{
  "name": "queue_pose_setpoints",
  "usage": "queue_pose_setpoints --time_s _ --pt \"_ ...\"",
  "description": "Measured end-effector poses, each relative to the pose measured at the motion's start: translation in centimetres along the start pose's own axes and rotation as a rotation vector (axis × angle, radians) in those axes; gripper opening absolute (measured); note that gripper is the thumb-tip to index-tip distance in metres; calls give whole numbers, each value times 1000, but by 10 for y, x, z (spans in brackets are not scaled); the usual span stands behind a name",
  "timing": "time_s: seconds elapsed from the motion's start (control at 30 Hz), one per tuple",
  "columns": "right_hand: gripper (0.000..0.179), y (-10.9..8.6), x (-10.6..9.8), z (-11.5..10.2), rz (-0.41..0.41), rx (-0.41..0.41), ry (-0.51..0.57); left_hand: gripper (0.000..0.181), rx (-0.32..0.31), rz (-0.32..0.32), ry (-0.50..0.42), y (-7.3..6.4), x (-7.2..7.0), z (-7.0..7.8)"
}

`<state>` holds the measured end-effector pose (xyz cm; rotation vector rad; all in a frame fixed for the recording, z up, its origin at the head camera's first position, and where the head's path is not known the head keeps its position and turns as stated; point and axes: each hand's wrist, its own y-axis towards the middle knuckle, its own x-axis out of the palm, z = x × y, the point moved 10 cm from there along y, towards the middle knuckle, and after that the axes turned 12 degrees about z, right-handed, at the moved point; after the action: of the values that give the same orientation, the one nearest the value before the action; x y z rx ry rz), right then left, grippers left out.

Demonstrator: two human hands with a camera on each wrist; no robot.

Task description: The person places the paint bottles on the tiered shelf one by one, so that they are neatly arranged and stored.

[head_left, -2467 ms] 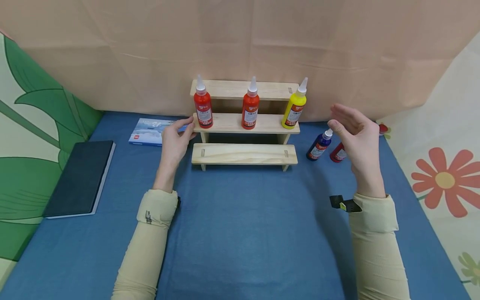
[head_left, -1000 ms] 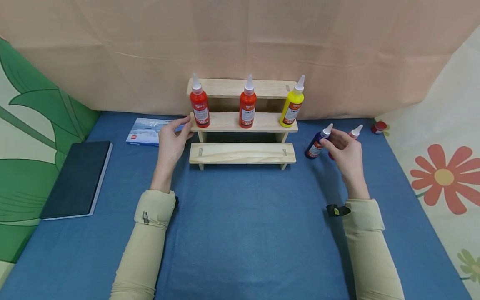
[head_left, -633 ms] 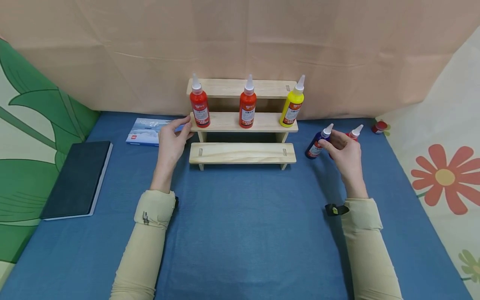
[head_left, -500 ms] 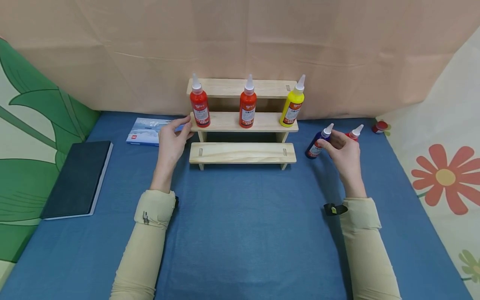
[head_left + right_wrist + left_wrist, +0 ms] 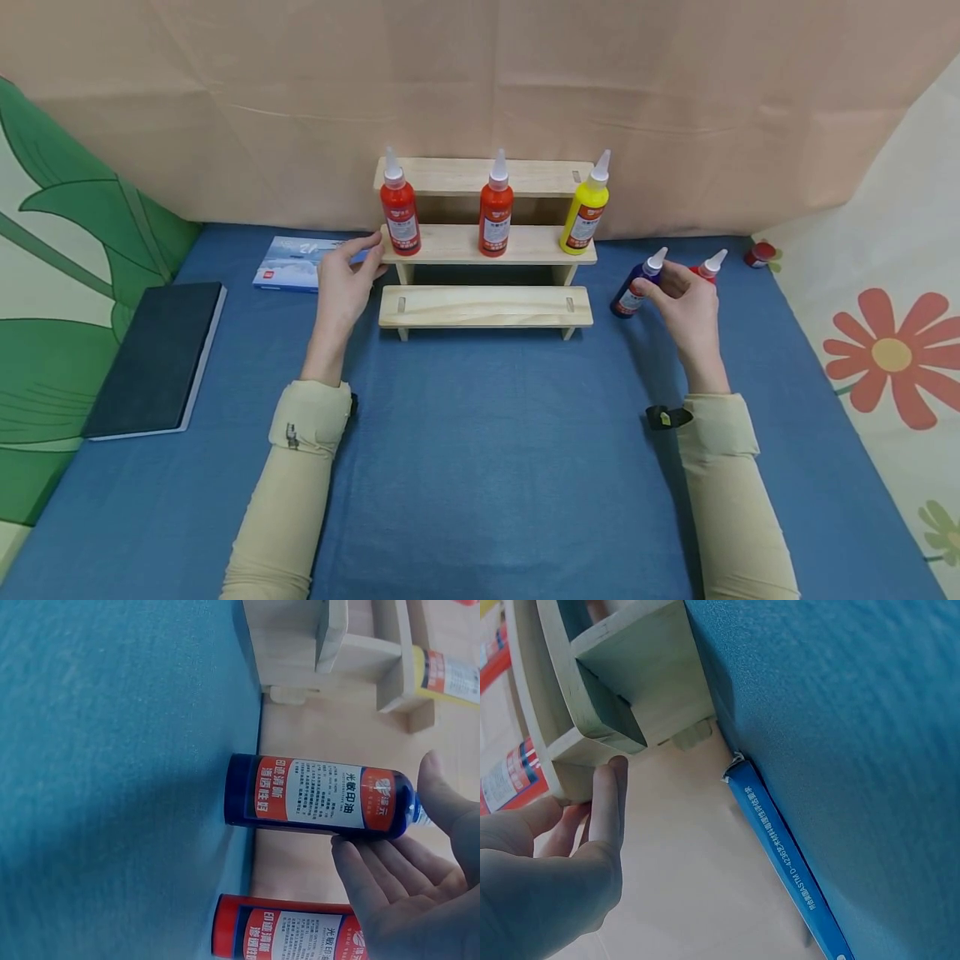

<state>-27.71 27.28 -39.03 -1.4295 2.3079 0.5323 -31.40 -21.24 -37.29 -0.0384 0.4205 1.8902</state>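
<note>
A three-step wooden display shelf (image 5: 486,307) stands on the blue cloth. My left hand (image 5: 347,287) holds the left end of its middle step, thumb and fingertips at the edge. On that step stand two red ink bottles, the left red bottle (image 5: 400,212) and the middle red bottle (image 5: 495,217), plus a yellow ink bottle (image 5: 584,212). Right of the shelf, my right hand (image 5: 688,312) grips the upper part of a dark blue ink bottle (image 5: 322,796), whose base is at the cloth. A further red bottle (image 5: 289,930) stands beside it, partly behind the hand.
A dark notebook (image 5: 153,358) lies at the left. A blue-and-white box (image 5: 288,265) lies behind the left hand, its blue side (image 5: 780,855) facing that wrist view. A small red container (image 5: 761,254) sits at the back right. A beige cloth (image 5: 480,92) hangs behind the shelf.
My right hand has come down from above the two right-hand bottles to the dark blue bottle, then shifted slightly left. The left hand stays at the shelf's end. The bottles stay in place.
</note>
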Motion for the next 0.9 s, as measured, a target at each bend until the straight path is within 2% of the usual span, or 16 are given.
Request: queue_pose_setpoints --time_s 0.9 --pt "67 2 5 5 -10 -3 -27 35 12 7 -2 0 -1 1"
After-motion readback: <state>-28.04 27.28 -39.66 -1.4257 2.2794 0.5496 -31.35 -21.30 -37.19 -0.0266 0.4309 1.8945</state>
